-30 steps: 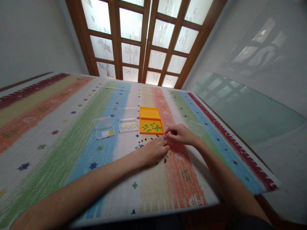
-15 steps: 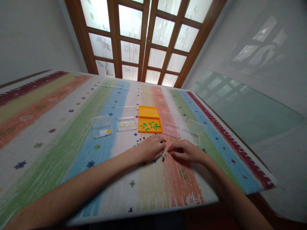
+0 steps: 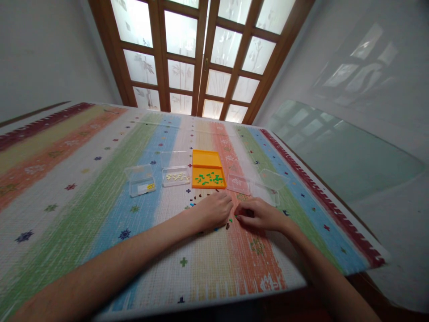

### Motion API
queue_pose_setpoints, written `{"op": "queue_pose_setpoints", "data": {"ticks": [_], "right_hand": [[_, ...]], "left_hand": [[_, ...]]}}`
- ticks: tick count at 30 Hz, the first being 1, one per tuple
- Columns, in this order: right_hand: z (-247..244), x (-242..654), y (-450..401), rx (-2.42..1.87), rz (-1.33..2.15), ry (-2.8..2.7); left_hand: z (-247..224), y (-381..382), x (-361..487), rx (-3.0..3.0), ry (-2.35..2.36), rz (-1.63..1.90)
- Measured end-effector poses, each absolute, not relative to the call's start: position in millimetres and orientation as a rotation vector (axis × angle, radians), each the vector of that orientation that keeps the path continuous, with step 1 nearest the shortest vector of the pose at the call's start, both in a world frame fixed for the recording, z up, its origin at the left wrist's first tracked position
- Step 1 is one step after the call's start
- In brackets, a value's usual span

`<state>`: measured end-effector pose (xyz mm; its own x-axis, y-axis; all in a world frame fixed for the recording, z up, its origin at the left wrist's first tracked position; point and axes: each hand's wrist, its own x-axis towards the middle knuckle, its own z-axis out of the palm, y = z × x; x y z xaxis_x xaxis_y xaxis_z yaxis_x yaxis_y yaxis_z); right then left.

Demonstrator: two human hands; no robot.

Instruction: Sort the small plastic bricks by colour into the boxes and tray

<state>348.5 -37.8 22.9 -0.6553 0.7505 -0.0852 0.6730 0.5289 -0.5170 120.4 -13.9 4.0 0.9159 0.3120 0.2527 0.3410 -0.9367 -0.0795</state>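
At five o'clock from the orange case [image 3: 209,158], the right hand [image 3: 259,213] touches a green piece [image 3: 236,216], grip unclear; left hand [image 3: 214,210] curls, contents hidden.

The left hand [image 3: 216,210] and right hand [image 3: 259,214] are bare, each with slim fingers and a narrow, uncovered wrist. The left forearm [image 3: 134,250], running to the lower left of the frame, is bare and smooth in outline; the right forearm [image 3: 321,259], towards the lower right, is bare too. At the bottom edge, between them, is a dark patch [image 3: 231,312] (perhaps clothing, though too dim to tell).
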Motion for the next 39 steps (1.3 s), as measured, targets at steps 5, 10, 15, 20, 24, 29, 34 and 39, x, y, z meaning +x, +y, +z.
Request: {"op": "queue_pose_setpoints", "data": {"ticks": [5,10,15,20,24,29,34,39], "right_hand": [[28,346,-37,-1.24,0.762,-2.574],[36,342,-23,-1.216,0.783,-2.48],[40,326,2,-1.173,0.714,-2.414],[45,297,32,-1.359,0.471,-2.448],[47,274,53,-1.648,0.209,-2.515],[44,259,64,-1.75,0.16,-2.511],[42,257,65,-1.794,0.169,-2.521],[45,259,67,-1.807,0.167,-2.509]], "left_hand": [[13,-8,115,-2.922,-0.551,-0.317],[32,19,97,-2.813,-0.794,-0.301],[37,51,75,-2.705,-1.007,-0.229],[31,69,59,-2.65,-1.144,-0.196],[25,78,56,-2.644,-1.209,-0.213],[20,82,56,-2.669,-1.255,-0.236],[18,84,55,-2.699,-1.306,-0.264],[16,84,56,-2.693,-1.388,-0.298]]}}
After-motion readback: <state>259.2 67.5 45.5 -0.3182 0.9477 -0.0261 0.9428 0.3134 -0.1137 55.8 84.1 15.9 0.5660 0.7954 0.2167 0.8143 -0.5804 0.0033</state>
